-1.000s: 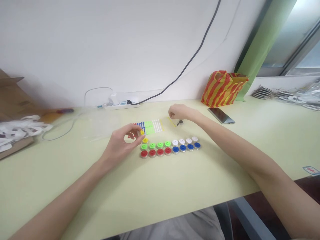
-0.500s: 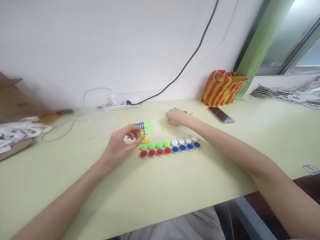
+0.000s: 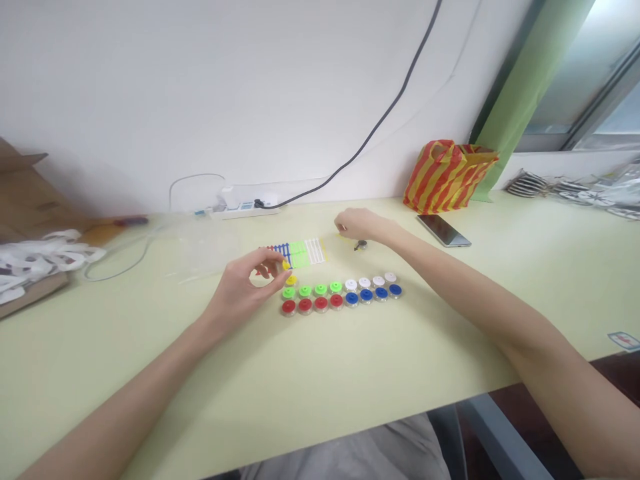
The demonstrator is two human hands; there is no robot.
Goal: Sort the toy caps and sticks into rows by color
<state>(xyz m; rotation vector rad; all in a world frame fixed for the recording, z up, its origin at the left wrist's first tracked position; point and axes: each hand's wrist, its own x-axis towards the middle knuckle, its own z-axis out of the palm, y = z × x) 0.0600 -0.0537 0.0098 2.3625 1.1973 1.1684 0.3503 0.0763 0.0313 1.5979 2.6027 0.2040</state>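
Observation:
Between thumb and fingertips, my left hand (image 3: 245, 280) pinches a small yellow round piece (image 3: 286, 265). Just below it a yellow-topped disc (image 3: 291, 281) sits on the table. Neat rows of small discs with clear bases run to the right: green (image 3: 321, 289), white (image 3: 365, 283), red (image 3: 305, 305) and blue (image 3: 367, 295). My right hand (image 3: 361, 223) is closed farther back, its fingers curled low over the tabletop; what they hold is hidden. A bit of yellow shows under them. A small dark round piece (image 3: 363, 245) lies below that wrist.
Coloured plastic strips (image 3: 299, 253) lie behind the discs. A phone (image 3: 444, 230) and a striped bag (image 3: 450, 177) are at the right. Against the wall is a power strip (image 3: 245, 208) with a black cable (image 3: 367, 140). White loops (image 3: 47, 260) lie at the left.
My right hand has lifted slightly toward the wall, uncovering the small dark piece below it. My left hand keeps its pinch on the yellow piece, nearly still.

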